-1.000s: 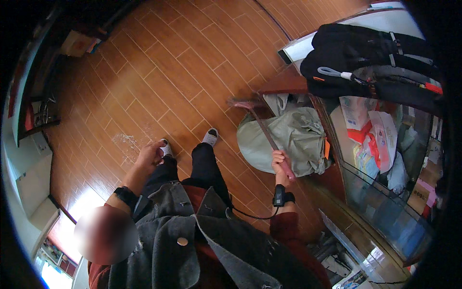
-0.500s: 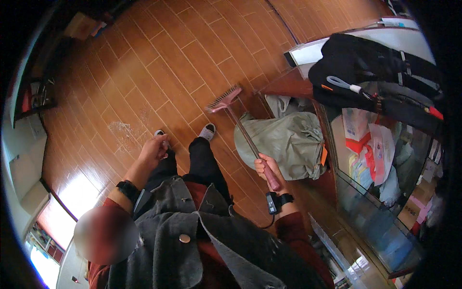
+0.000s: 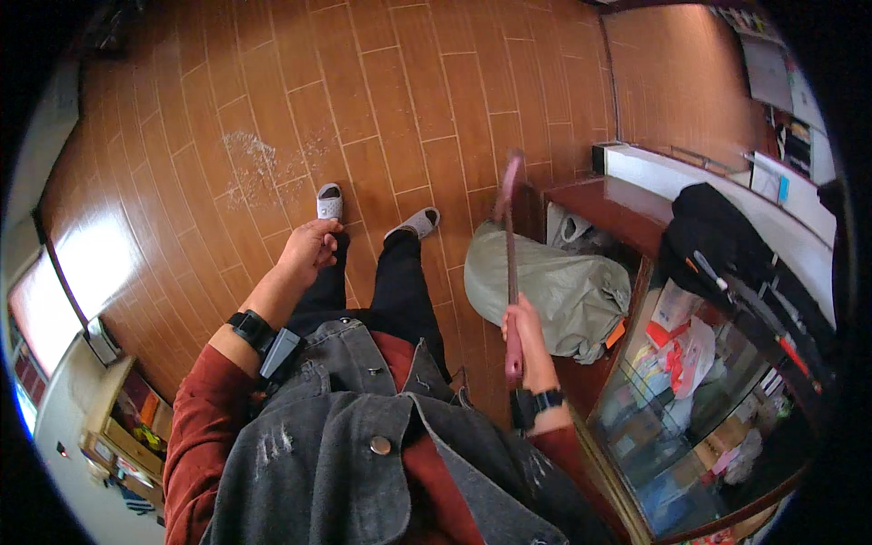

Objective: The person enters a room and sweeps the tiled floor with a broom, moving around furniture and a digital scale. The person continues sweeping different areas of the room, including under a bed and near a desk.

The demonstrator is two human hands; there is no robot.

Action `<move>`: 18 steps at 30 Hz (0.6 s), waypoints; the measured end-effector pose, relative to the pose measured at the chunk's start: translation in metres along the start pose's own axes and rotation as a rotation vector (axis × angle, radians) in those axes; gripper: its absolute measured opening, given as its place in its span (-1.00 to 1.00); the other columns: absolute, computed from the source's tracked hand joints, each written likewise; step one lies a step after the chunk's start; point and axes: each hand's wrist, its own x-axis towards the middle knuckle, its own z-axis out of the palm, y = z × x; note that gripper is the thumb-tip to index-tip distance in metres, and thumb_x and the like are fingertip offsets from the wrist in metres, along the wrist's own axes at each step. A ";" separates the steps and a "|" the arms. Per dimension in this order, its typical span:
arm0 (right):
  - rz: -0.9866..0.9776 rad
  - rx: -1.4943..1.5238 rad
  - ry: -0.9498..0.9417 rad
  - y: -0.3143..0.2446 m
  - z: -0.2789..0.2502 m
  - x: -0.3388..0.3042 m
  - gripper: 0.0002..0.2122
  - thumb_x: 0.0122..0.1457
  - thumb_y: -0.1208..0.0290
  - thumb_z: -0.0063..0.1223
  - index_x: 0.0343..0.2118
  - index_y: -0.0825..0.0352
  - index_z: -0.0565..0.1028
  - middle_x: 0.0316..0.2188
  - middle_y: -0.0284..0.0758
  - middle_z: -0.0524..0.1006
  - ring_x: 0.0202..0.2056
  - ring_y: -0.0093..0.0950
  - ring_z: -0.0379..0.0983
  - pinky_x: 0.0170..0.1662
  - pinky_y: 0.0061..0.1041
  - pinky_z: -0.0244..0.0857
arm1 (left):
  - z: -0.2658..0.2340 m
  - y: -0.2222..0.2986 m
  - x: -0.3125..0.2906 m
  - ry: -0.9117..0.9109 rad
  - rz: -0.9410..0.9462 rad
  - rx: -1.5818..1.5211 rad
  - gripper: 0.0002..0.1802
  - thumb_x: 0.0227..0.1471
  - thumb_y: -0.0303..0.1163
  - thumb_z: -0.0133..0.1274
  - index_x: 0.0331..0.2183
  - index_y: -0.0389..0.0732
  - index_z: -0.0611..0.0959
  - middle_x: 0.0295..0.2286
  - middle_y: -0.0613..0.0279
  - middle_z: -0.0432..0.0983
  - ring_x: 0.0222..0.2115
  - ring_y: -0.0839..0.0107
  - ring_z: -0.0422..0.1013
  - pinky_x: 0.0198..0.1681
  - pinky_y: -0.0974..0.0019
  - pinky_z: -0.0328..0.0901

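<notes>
My right hand (image 3: 524,331) grips the lower end of a long-handled scrubbing brush (image 3: 510,245) with a pink grip and pink head. The brush points away from me, its head seen nearly edge-on just past a grey-green sack (image 3: 554,289). My left hand (image 3: 312,245) hovers before my left leg with its fingers curled together; whatever they may hold is hidden. Beyond it, white crumbs or powder (image 3: 250,153) lie scattered on the brown tiled floor (image 3: 381,100).
To the right stands a glass display case (image 3: 654,436) with bags and boxes inside. A black bag or garment (image 3: 727,245) lies over its top. My slippered feet (image 3: 418,221) are on the floor. A wooden shelf unit (image 3: 136,427) stands at lower left.
The view has turned, shifting the surroundings. My right hand has swung and rolled the brush, from tilted left with bristles showing to nearly straight ahead. My left hand stays closed.
</notes>
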 end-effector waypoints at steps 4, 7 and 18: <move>0.064 -0.033 0.099 -0.028 0.042 0.088 -0.84 -0.06 0.49 -0.11 -0.37 0.27 0.25 -0.71 -0.37 0.30 -0.74 -0.51 0.25 -0.72 -0.53 0.18 | -0.053 -0.004 -0.003 0.046 -0.002 -0.034 -0.81 -0.02 -0.25 -0.07 -0.45 -0.16 0.48 -0.76 0.40 0.25 -0.83 0.58 0.03 -0.62 0.42 0.15; 0.096 -0.072 -0.167 -0.050 0.087 0.105 -0.85 -0.06 0.50 -0.08 -0.44 0.25 0.21 -0.72 -0.38 0.29 -0.73 -0.51 0.25 -0.71 -0.53 0.17 | -0.083 -0.003 -0.006 0.083 -0.008 -0.114 -0.82 -0.02 -0.25 -0.07 -0.47 -0.16 0.48 -0.76 0.39 0.25 -0.83 0.58 0.03 -0.59 0.40 0.16; 0.217 0.002 -0.437 -0.078 0.250 0.037 -0.20 -0.04 0.54 -0.12 0.18 0.10 -0.35 -0.69 -0.37 0.34 -0.72 -0.55 0.27 -0.68 -0.52 0.21 | -0.117 0.007 -0.005 0.087 -0.010 -0.253 -0.80 -0.01 -0.24 -0.09 -0.47 -0.16 0.48 -0.75 0.41 0.27 -0.82 0.59 0.02 -0.57 0.40 0.16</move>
